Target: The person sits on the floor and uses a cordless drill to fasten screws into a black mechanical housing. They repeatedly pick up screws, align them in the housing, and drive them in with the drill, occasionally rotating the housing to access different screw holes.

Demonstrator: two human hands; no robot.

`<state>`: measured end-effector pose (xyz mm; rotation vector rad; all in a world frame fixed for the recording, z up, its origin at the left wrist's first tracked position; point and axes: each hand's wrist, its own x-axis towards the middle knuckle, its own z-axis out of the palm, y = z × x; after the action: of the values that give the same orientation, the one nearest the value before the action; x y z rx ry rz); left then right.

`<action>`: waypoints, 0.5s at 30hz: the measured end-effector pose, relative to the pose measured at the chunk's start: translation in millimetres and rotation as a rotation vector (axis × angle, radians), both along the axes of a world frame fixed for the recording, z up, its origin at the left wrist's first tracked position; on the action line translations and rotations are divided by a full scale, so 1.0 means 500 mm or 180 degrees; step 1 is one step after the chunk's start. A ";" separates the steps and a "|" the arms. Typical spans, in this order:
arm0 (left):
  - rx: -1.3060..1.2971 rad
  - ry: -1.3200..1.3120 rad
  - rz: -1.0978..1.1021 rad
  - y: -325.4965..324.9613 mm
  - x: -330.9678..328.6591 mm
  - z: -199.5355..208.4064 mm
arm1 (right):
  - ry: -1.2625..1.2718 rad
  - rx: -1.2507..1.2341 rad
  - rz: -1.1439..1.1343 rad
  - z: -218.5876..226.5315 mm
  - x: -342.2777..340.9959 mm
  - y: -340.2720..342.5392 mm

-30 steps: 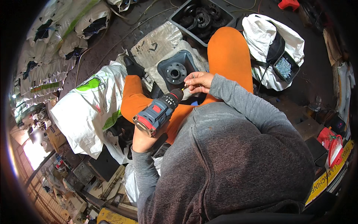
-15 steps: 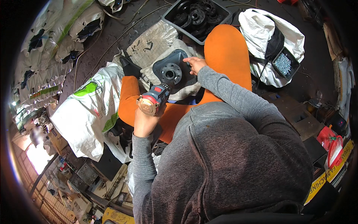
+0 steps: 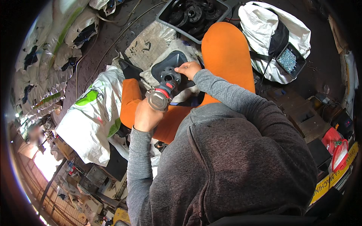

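My left hand [image 3: 148,116] is wrapped round the grip of a cordless drill [image 3: 158,98], grey and red, its front end pointing at a black round flange [image 3: 164,71]. This flange, with holes about a central opening, lies on a dark, roughly square plate [image 3: 160,67] between my knees. The drill covers the flange's near part. My right hand [image 3: 189,70] has thumb and forefinger pinched together at the flange's right rim. Whatever is between those fingertips is too small to make out. Pale cloth [image 3: 151,78] lies under the plate.
Beyond my right knee [image 3: 227,52], in orange trousers, a grey bin [image 3: 160,19] holds several black flanges. At the right, a small black tray of screws [image 3: 288,61] leans on a white sack [image 3: 258,19]. Another white sack [image 3: 81,130] stands at left. Cables [image 3: 126,31] cross the floor.
My right hand has moved from the plate's right corner to the flange's rim, its fingers now pinched. The drill has shifted right, its front end over the flange's near edge.
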<state>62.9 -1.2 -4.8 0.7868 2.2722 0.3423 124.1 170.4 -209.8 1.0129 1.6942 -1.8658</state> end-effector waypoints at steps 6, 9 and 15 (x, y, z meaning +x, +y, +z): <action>0.0163 -0.0055 0.0143 0.001 -0.001 -0.020 | 0.0168 0.0149 -0.0050 -0.005 0.004 -0.004; -0.0005 -0.0020 0.0267 0.000 0.014 -0.026 | 0.0236 0.0279 -0.0030 -0.013 0.008 -0.009; 0.0029 -0.0007 0.0170 -0.009 0.017 -0.046 | 0.0303 0.0311 0.0074 -0.011 0.006 -0.011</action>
<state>71.5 -5.7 -28.0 0.7310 2.2944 0.3784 127.0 165.1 -215.5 0.9506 1.8602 -1.8592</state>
